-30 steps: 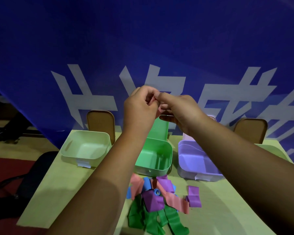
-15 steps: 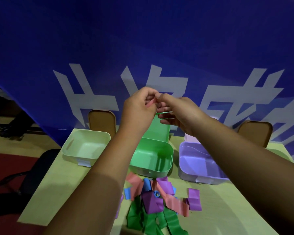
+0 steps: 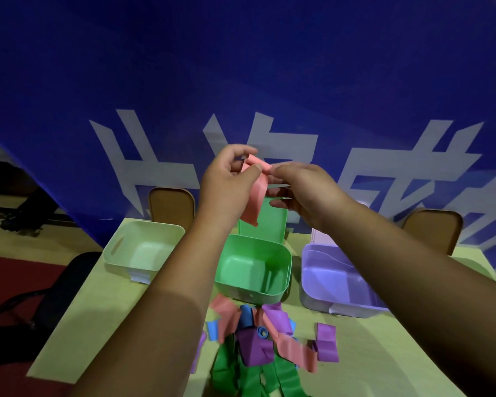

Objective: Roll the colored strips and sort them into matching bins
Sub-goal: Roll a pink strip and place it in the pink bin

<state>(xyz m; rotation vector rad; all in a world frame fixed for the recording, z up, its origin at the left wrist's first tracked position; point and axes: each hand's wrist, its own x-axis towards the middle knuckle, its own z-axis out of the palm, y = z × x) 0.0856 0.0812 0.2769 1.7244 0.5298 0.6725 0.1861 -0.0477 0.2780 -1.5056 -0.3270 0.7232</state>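
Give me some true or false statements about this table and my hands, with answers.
1. The left hand and the right hand both pinch a pink strip. True.
2. The green bin stands between the pale bin and the purple bin. True.
3. The pink strip lies inside the purple bin. False: the hands hold it up in the air.
4. The loose strips are piled behind the bins. False: they lie in front, nearer the person.

Bins: I see three in a row on the yellowish bench point(image 3: 103, 325): pale green plastic bin point(image 3: 143, 253) left, bright green plastic bin point(image 3: 249, 270) middle, lilac plastic bin point(image 3: 332, 282) right.
Heap: loose coloured strips point(image 3: 258, 342) on the bench, before the middle bin.
Held: pink strip point(image 3: 255, 202) above the middle bin, left hand point(image 3: 226, 184) and right hand point(image 3: 307, 190) on it.
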